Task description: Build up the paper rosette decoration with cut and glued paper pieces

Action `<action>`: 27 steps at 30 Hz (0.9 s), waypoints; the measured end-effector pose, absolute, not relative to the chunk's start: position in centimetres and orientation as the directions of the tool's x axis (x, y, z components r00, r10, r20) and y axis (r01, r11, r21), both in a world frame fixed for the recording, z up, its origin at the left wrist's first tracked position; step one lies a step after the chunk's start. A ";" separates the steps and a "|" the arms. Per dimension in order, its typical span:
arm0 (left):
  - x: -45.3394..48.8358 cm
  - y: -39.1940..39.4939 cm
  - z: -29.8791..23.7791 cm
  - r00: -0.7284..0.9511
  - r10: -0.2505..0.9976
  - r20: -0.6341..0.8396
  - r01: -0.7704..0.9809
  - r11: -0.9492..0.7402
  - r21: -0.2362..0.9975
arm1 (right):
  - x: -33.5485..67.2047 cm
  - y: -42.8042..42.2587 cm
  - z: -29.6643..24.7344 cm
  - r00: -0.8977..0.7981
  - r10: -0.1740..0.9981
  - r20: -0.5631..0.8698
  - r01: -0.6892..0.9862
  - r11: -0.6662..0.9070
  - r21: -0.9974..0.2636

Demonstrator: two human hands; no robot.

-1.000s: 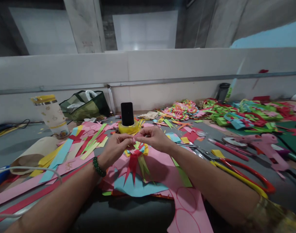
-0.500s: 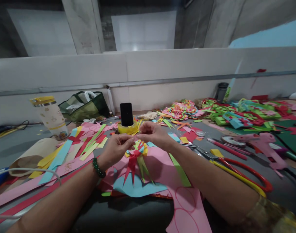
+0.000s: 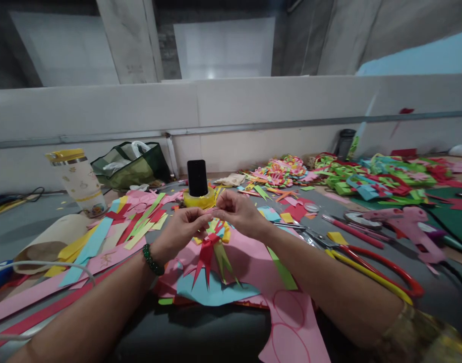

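Observation:
My left hand (image 3: 183,229), a green bead bracelet on its wrist, is closed in a pinch. Its fingertips meet those of my right hand (image 3: 243,214), which is pinched as well. Whatever lies between the fingertips is too small and covered to make out. Just below them is a paper rosette (image 3: 217,235) in yellow, blue and red, with pointed red tails (image 3: 205,258) and yellow-green tails (image 3: 224,259). It lies over a pink sheet (image 3: 249,254) and a light blue paper piece (image 3: 216,293), its upper part partly hidden by my hands.
A phone (image 3: 197,177) stands upright in a yellow tape roll (image 3: 197,201). Red-and-yellow-handled scissors (image 3: 386,267) and a pink glue gun (image 3: 420,229) lie right. Paper strips (image 3: 83,259) and a tumbler (image 3: 79,184) are left; finished paper pieces (image 3: 284,170) are piled behind.
My two hands have come slightly closer, their fingertips now meeting above the rosette. The rosette and the papers under it have stayed in place.

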State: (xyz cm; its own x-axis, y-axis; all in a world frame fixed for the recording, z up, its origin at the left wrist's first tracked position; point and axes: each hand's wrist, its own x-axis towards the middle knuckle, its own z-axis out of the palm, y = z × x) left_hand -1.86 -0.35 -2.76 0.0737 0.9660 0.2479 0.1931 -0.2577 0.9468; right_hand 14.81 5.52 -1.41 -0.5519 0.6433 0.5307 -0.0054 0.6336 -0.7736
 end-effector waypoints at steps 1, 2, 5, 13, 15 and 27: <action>-1.9 -0.3 -2.7 0.074 0.962 0.263 0.192 -0.273 0.943 | 14.8 5.5 -1.4 -0.560 0.641 0.525 -0.013 0.627 -0.779; -1.9 -0.3 -2.7 0.076 0.958 0.276 0.194 -0.286 0.938 | 14.8 5.5 -1.4 -0.575 0.638 0.513 -0.020 0.615 -0.788; -1.8 -0.3 -2.7 0.074 0.954 0.291 0.203 -0.300 0.932 | 14.9 5.5 -1.4 -0.635 0.615 0.468 -0.034 0.583 -0.812; -1.8 -0.7 -2.2 0.049 0.972 0.229 0.070 -0.232 0.970 | 14.9 5.3 -1.3 -0.593 0.660 0.461 -0.083 0.519 -0.851; -2.2 -0.7 -1.9 0.094 0.977 0.191 0.011 -0.193 0.981 | 15.3 5.5 -1.1 -0.636 0.639 0.433 -0.074 0.508 -0.858; -3.4 -1.2 -1.2 0.352 0.935 -0.045 -0.215 0.128 0.968 | 15.4 4.0 -0.6 -0.650 0.058 0.758 0.021 0.998 -0.059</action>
